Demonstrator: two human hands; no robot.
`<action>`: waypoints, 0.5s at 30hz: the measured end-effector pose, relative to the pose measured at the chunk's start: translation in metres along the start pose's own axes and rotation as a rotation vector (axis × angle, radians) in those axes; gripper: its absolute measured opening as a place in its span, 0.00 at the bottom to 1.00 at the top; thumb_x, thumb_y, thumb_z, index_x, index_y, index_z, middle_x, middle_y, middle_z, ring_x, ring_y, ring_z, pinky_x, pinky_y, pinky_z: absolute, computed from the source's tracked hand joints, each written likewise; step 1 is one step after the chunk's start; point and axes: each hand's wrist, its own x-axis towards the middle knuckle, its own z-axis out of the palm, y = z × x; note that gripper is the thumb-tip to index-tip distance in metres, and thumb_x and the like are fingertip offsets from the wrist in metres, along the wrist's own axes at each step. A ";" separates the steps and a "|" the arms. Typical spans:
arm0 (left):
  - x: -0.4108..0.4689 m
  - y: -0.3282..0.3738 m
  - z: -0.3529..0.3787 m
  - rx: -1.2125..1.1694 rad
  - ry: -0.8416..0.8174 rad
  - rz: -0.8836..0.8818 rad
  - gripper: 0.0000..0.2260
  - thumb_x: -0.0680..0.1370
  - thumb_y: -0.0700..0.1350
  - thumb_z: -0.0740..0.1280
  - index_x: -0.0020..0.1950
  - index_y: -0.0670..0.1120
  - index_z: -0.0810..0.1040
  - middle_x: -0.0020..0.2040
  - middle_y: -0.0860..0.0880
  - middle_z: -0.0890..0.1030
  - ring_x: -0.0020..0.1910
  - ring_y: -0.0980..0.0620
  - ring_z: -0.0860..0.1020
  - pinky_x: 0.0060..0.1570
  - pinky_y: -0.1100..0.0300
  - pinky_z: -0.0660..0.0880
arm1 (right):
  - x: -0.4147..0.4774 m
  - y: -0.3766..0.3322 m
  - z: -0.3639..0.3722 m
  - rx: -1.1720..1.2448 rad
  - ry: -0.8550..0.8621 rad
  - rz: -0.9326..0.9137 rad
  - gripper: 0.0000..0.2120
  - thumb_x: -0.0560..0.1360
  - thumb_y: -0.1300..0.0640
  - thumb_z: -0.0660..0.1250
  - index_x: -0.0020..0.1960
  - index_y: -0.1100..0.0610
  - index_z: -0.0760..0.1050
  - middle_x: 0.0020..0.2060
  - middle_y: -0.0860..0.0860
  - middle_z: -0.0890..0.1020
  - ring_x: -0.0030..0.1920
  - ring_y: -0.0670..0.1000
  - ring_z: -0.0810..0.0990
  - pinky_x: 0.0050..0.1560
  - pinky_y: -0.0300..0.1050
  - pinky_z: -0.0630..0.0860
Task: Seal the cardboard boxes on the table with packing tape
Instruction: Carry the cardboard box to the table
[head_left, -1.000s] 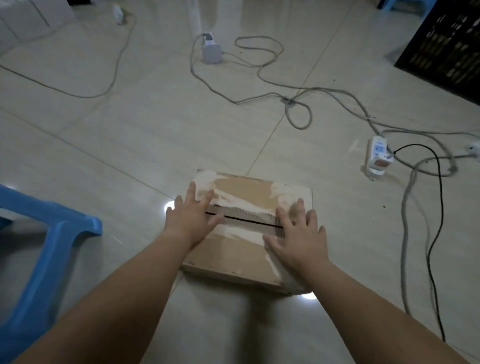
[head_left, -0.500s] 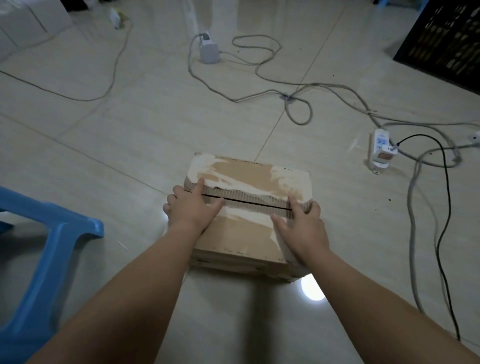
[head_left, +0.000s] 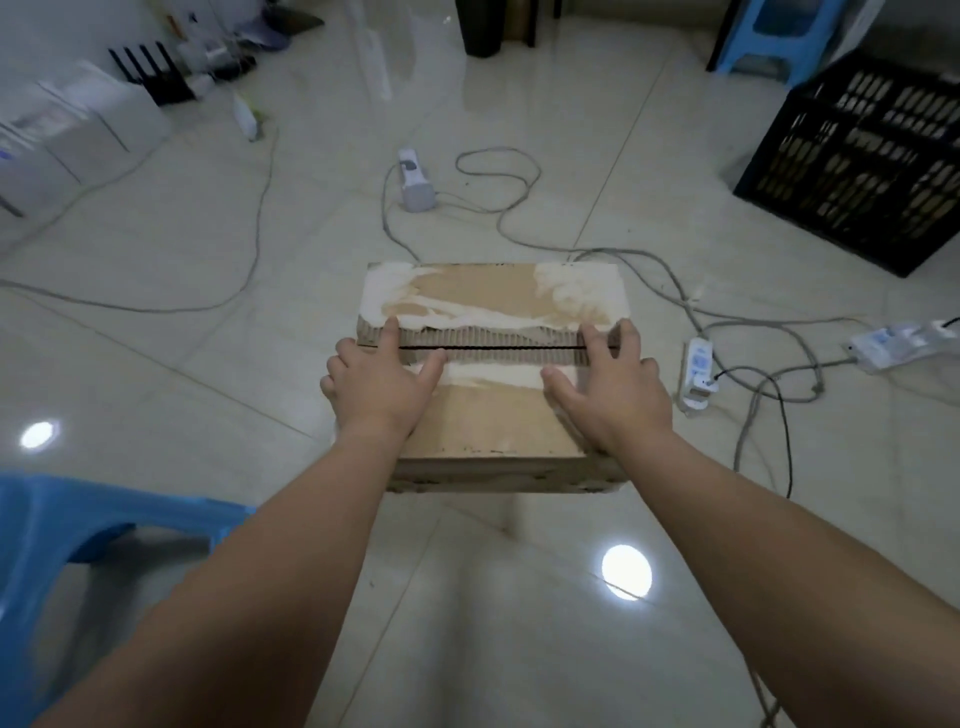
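Head view is showing the cardboard box (head_left: 493, 415) sitting top-up on the tiled floor (head_left: 208, 234), no table in frame, with its two top flaps meeting along a dark seam (head_left: 498, 347) that is running left to right and gaping slightly. Pale torn patches are showing on both flaps and no tape or dispenser is appearing anywhere, so the step in hand is likely closing and holding the flaps before taping. Doing it well is probably meaning pushing both flaps down level and inward until that gap is closing, keeping pressure even at both ends, then freeing one hand to fetch tape while the other is pinning the seam. The left hand (head_left: 382, 387) is lying flat on the box's left end, index finger reaching across the seam, thumb spread along the near flap, outer fingers drooping over the left edge, gripping nothing. The right hand (head_left: 615, 395) is pressing flat on the right end, fingers straight and spread across the seam. The box is sitting between and under both palms, straight ahead of the person. Around it, a power strip (head_left: 698, 374) is lying just right of the box, a white adapter (head_left: 415, 182) beyond it, a black crate (head_left: 857, 166) far right, a blue stool (head_left: 78, 525) near left
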 end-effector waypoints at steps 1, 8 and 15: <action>0.002 0.009 -0.028 -0.004 0.009 0.000 0.33 0.74 0.69 0.54 0.75 0.54 0.58 0.62 0.38 0.66 0.60 0.38 0.65 0.60 0.47 0.61 | 0.003 -0.009 -0.028 -0.003 0.010 -0.014 0.34 0.73 0.32 0.54 0.75 0.45 0.55 0.74 0.53 0.53 0.61 0.64 0.67 0.52 0.53 0.70; 0.024 0.083 -0.258 -0.084 0.084 -0.014 0.33 0.73 0.68 0.57 0.74 0.53 0.60 0.64 0.37 0.66 0.62 0.38 0.65 0.61 0.46 0.60 | 0.029 -0.085 -0.262 -0.020 0.106 -0.082 0.32 0.73 0.32 0.55 0.72 0.44 0.58 0.71 0.52 0.58 0.60 0.64 0.68 0.52 0.54 0.71; 0.031 0.148 -0.499 -0.147 0.205 0.027 0.34 0.72 0.69 0.57 0.73 0.52 0.61 0.66 0.37 0.65 0.63 0.37 0.65 0.61 0.46 0.61 | 0.028 -0.169 -0.497 -0.008 0.267 -0.091 0.33 0.72 0.31 0.54 0.73 0.45 0.59 0.72 0.53 0.59 0.62 0.65 0.68 0.53 0.55 0.70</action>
